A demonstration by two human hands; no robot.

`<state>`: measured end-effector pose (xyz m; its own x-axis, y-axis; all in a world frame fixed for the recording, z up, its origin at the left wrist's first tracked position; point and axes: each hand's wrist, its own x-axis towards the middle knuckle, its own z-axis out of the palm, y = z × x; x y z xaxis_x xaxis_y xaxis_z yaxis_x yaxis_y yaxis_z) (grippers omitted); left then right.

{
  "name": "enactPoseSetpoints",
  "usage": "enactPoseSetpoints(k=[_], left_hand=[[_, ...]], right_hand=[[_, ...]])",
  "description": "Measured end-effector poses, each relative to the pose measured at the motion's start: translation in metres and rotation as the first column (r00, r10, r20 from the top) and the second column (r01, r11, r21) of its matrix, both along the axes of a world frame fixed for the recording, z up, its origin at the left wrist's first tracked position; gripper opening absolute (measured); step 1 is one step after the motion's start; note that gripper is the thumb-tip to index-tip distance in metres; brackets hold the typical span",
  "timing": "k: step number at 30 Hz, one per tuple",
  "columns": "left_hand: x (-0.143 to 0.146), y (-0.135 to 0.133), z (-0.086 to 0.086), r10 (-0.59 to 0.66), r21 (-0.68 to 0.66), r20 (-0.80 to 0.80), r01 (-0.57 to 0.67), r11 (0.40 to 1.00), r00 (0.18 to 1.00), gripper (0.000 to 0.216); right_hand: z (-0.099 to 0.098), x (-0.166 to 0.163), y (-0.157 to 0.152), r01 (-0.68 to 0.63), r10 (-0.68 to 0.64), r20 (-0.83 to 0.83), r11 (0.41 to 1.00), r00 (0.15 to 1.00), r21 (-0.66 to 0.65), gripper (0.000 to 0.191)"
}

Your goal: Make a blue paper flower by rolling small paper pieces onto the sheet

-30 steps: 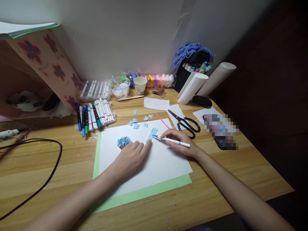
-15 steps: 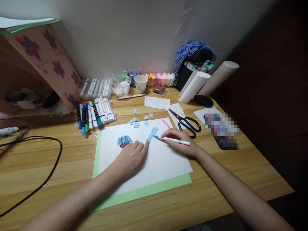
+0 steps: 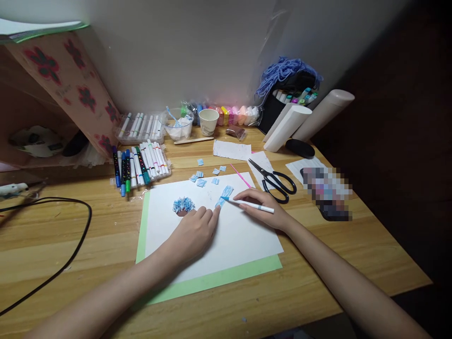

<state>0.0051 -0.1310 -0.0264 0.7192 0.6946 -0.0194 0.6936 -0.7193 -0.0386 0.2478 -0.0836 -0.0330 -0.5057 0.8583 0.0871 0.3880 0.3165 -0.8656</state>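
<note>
Take the white sheet [image 3: 226, 240] as your landmark on the surface [image 3: 318, 287]. Far to its left a black cable [image 3: 76, 249] loops over the wood, and just off its upper left corner a row of markers [image 3: 139, 165] lies side by side. On the sheet's upper left part sits a blue tuft [image 3: 182, 205]. Your left hand [image 3: 192, 233] lies flat on the sheet just right of and below that tuft, palm down and fingers loosely together, its fingertips pressing the lower end of a blue strip [image 3: 223, 197] near the sheet's top edge; it grips nothing. Small blue scraps [image 3: 206, 178] lie scattered just beyond that top edge, with a paper cup [image 3: 208, 122] farther back by the wall. Your right hand [image 3: 263, 209] rests at the sheet's upper right, fingers pinched on a white pen [image 3: 249, 204] whose blue tip touches the strip. A pink stick [image 3: 240, 176] lies at the sheet's top right corner, and scissors [image 3: 273, 180] lie just right of it. A green sheet [image 3: 212, 282] shows under the white one along its left and lower edges.
</note>
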Motion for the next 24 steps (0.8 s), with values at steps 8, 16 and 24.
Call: enactPoseSetpoints(k=[8, 16, 24], left_hand=[[0.0016, -0.0013, 0.0026, -0.002, -0.033, -0.02, 0.001, 0.999, 1.0, 0.049], [0.0018, -0.0014, 0.0021, 0.012, -0.059, -0.004, -0.013, 0.998, 1.0, 0.05], [0.0013, -0.0022, 0.0033, 0.006, -0.057, -0.014, -0.006, 0.998, 1.0, 0.052]], right_hand=[[0.0004, 0.0019, -0.0011, -0.062, 0.061, 0.016, 0.998, 0.998, 0.031, 0.021], [-0.0014, 0.0025, 0.0015, 0.036, -0.036, -0.01, 0.999, 0.999, -0.005, 0.021], [0.001, 0.007, 0.0016, -0.044, 0.044, 0.041, 0.999, 0.998, 0.016, 0.018]])
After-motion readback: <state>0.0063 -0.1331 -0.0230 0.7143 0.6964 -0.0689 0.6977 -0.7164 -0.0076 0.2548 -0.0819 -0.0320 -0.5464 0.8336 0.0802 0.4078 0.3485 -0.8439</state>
